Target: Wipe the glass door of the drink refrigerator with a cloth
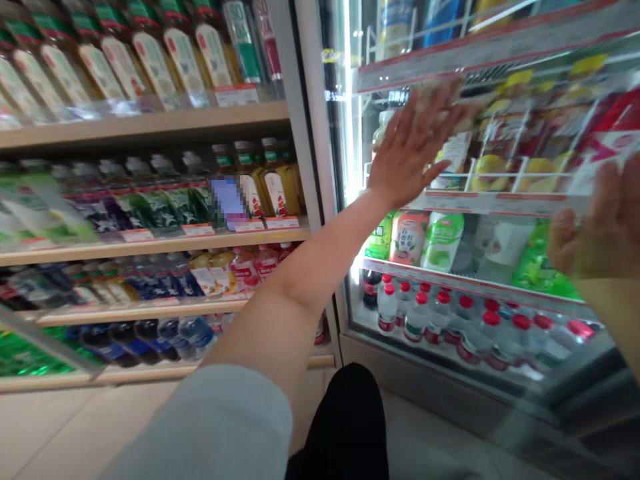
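Observation:
My left hand [413,150] reaches out at the end of a straight arm to the glass-fronted drinks cooler [420,380]. Its fingers are stretched and slightly blurred, the thumb apart, and it holds nothing. Behind it are shelves of bottled drinks, with a white-capped bottle [383,127] beside the fingers. At the right edge my right hand [607,223] is raised, blurred and partly cut off, its thumb apart from the fingers. Green packs [543,267] and a red and white package [617,137] lie near it. Whether either hand touches glass, I cannot tell.
Red-capped water bottles [443,310] fill the cooler's bottom shelf. Left of it stands a wooden shelf unit [150,247] with rows of bottled drinks. A black-clad knee [355,413] shows above the tiled floor [45,420]. Reflections cross the lower right.

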`<action>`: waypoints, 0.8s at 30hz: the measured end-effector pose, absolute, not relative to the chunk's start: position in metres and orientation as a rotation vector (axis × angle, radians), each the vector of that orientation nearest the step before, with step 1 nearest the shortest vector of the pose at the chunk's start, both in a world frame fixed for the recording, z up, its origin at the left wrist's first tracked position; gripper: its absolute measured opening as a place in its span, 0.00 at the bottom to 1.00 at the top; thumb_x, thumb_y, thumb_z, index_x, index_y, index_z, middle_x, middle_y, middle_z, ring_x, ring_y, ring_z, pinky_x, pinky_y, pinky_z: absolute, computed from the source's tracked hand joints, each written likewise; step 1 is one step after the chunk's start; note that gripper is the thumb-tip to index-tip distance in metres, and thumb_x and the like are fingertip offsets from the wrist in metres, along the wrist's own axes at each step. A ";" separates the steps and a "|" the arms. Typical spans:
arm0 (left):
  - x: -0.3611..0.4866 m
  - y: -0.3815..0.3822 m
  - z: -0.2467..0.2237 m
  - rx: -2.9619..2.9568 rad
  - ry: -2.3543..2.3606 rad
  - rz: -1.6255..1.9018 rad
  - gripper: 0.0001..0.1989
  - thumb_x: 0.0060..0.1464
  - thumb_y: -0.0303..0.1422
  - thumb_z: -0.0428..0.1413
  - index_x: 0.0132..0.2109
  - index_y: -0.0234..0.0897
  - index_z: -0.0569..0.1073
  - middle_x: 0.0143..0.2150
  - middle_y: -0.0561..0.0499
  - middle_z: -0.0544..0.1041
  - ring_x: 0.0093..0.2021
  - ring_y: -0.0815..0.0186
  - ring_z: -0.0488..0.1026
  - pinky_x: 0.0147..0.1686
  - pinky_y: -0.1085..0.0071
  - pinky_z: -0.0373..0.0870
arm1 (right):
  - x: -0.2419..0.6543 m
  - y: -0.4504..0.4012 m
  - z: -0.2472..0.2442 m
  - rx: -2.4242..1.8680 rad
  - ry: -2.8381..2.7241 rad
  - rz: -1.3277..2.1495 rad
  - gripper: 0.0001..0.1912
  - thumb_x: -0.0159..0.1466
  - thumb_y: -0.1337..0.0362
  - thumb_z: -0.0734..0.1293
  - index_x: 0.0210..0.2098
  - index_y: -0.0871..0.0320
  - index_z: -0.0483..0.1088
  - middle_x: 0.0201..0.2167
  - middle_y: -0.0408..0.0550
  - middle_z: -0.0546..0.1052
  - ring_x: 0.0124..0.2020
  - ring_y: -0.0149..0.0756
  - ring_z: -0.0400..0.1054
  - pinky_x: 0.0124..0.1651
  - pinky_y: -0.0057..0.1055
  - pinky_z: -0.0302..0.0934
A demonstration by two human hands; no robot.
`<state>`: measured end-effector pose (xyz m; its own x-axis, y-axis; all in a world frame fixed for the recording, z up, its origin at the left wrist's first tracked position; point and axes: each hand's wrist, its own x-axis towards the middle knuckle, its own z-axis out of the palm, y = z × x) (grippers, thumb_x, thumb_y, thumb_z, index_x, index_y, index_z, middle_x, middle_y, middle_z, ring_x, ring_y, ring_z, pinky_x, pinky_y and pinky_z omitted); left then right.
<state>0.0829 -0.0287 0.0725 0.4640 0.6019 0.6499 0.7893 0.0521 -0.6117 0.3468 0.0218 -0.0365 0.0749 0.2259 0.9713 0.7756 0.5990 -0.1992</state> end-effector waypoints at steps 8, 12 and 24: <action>0.071 -0.012 0.034 -1.980 -0.889 -0.311 0.33 0.72 0.52 0.42 0.77 0.46 0.50 0.79 0.54 0.46 0.78 0.53 0.27 0.76 0.44 0.36 | 0.353 0.055 -0.043 -0.935 -1.559 -0.690 0.35 0.70 0.54 0.55 0.75 0.53 0.53 0.76 0.56 0.53 0.77 0.56 0.42 0.73 0.64 0.40; 0.049 -0.006 0.058 -1.881 -0.963 -0.593 0.34 0.71 0.52 0.39 0.78 0.46 0.47 0.80 0.51 0.43 0.78 0.50 0.26 0.75 0.39 0.33 | 0.380 0.073 -0.051 -0.864 -1.607 -0.815 0.39 0.71 0.54 0.57 0.77 0.56 0.45 0.75 0.59 0.54 0.77 0.57 0.44 0.73 0.64 0.41; 0.052 -0.001 -0.008 -1.878 -0.847 -0.443 0.33 0.72 0.47 0.44 0.77 0.42 0.52 0.78 0.46 0.50 0.78 0.47 0.32 0.75 0.42 0.40 | 0.379 0.067 -0.050 -0.772 -1.571 -0.879 0.38 0.71 0.54 0.59 0.76 0.55 0.48 0.74 0.59 0.58 0.74 0.61 0.51 0.71 0.64 0.47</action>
